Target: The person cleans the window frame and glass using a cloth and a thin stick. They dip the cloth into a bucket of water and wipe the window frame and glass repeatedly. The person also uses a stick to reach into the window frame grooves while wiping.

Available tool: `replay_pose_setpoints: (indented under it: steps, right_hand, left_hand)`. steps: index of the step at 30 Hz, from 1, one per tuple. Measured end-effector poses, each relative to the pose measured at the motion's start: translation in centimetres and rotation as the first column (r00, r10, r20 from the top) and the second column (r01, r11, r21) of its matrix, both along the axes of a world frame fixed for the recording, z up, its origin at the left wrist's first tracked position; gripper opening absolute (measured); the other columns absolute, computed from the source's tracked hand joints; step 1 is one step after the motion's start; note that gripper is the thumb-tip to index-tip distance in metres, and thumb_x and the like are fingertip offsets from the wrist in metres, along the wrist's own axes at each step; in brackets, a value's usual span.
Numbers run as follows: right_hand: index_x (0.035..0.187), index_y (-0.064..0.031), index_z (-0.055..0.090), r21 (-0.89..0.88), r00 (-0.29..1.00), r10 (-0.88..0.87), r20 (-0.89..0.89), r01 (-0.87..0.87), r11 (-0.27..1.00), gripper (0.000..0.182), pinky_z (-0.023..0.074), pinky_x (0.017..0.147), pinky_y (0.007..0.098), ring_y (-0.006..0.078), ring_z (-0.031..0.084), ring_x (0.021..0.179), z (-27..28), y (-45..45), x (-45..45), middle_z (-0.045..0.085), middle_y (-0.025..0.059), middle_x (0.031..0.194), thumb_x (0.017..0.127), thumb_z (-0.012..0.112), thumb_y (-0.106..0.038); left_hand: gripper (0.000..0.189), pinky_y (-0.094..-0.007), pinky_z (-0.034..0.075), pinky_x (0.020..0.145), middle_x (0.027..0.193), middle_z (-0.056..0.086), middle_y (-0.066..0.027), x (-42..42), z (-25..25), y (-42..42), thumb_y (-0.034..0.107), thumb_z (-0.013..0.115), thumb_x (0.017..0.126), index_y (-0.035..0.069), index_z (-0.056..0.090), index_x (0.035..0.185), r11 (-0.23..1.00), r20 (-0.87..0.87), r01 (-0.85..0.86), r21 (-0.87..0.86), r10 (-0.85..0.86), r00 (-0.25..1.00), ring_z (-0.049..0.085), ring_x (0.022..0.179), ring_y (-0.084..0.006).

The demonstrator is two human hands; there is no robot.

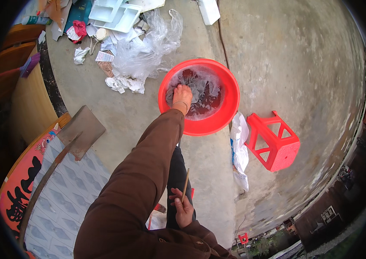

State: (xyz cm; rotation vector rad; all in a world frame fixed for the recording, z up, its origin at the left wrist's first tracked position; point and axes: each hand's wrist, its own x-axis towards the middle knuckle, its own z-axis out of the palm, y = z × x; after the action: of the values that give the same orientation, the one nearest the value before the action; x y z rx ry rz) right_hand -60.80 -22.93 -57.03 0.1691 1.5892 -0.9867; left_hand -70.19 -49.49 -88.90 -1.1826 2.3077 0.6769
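A round red plastic basin (202, 128) stands on the concrete floor, holding foamy water and a wet grey cloth (197, 85). My left hand (182, 97), with a bracelet at its wrist, reaches into the basin from a brown sleeve. Its fingers are bunched on the cloth, their tips hidden. Lower down, near my dark trouser leg, my right hand (183, 207) holds a thin wooden stick (186, 184) between thumb and fingers, pointing up.
An overturned red plastic stool (275, 142) lies right of the basin, beside a crumpled white sack (240, 149). Clear plastic film (150, 45), paper and trays (115, 16) litter the floor at upper left. A shovel (84, 129) lies at left, near a purple-bristled broom (30, 65).
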Motion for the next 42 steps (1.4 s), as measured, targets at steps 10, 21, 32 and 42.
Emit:
replay_pose_setpoints:
  steps: [10, 21, 32, 42]
  right_hand:
    - [0.138, -0.0078, 0.040, 0.153, 0.953, -0.222, 0.208, 0.193, 0.969, 0.042, 0.0515, 0.067, 0.0302, 0.0187, 0.063, 0.092, -6.3, -4.0, -9.9, 0.060, 0.0122, 0.121, 0.102, 0.041, -0.030]
    - [0.137, -0.0074, 0.044, -0.378, 0.770, -0.292, 0.567, 0.558, 0.739, 0.046, 0.0373, 0.107, 0.0443, 0.0284, 0.047, 0.126, -9.6, -13.9, -15.5, 0.048, 0.0119, 0.138, 0.101, 0.036, -0.034]
    - [0.104, -0.0020, 0.058, -0.167, 0.909, 0.205, -0.362, -0.280, 0.945, 0.022, 0.0408, 0.080, 0.0260, 0.0095, 0.048, 0.087, -0.6, -13.1, -19.6, 0.055, 0.0014, 0.094, 0.100, 0.050, -0.022]
    - [0.139, 0.0024, 0.042, -0.092, 0.563, 0.352, -0.748, -0.612, 0.785, 0.046, 0.0321, 0.106, 0.0356, 0.0241, 0.045, 0.125, 14.2, -12.6, -20.9, 0.046, 0.0163, 0.138, 0.102, 0.041, -0.025]
  left_hand:
    - [0.030, -0.0374, 0.044, 0.096, 0.123, 0.055, -0.0121, 4.6, 10.9, -0.6, -0.002, 0.076, 0.059, 0.000, 0.062, 0.086, 0.889, -0.598, -0.343, 0.303, 0.457, 0.658, 0.051, 0.116, -0.0331]
    - [0.058, -0.0327, 0.039, 0.101, 0.122, 0.057, -0.0071, 7.0, 25.5, 4.0, -0.002, 0.072, 0.066, 0.003, 0.049, 0.119, 0.380, -0.342, -0.136, 0.915, 0.908, 0.240, 0.051, 0.117, -0.0173]
    - [0.051, -0.0330, 0.048, 0.089, 0.109, 0.065, -0.0071, 1.6, 29.1, 4.4, 0.036, 0.075, 0.079, 0.007, 0.058, 0.117, 0.224, -0.190, -0.437, 0.871, 0.974, 0.121, 0.061, 0.101, -0.0173]
    - [0.037, -0.0390, 0.054, 0.069, 0.089, 0.070, -0.0131, 0.3, 41.0, 4.0, 0.015, 0.080, 0.061, -0.002, 0.070, 0.093, -0.246, 0.233, 0.131, 0.960, 0.967, 0.106, 0.068, 0.076, -0.0270]
